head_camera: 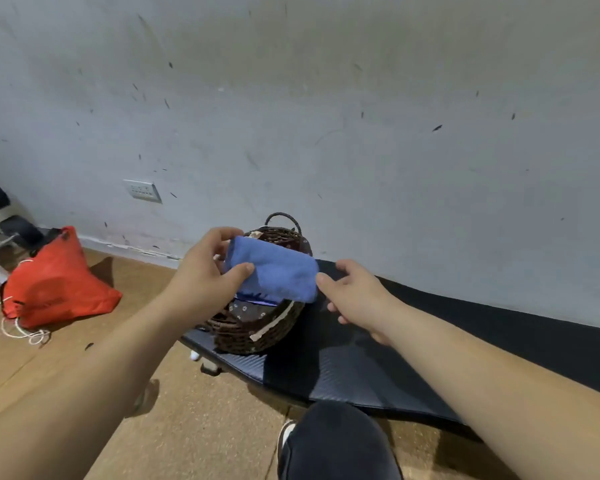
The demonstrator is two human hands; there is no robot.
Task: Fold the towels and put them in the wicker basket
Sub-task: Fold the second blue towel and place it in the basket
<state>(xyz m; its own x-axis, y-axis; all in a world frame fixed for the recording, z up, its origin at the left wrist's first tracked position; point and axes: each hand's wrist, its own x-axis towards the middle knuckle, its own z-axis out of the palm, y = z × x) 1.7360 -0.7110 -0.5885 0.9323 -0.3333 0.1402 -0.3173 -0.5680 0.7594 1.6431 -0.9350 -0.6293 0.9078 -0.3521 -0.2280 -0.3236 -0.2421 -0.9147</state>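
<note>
A folded blue towel [278, 271] hovers over the dark wicker basket [257, 336], which stands on the left end of a low black table. My left hand [205, 271] grips the towel's left end, thumb on top and fingers behind. My right hand [354, 292] is at the towel's right end, thumb touching its edge and fingers loosely spread. Inside the basket I see a dark floral lining and a strip of another blue cloth under the towel.
The black table [378, 368] runs to the right along a scuffed white wall. A red drawstring bag [56, 285] lies on the wooden floor at left. My dark-trousered knee [336, 441] is at the bottom centre. A wall socket [142, 190] sits low on the wall.
</note>
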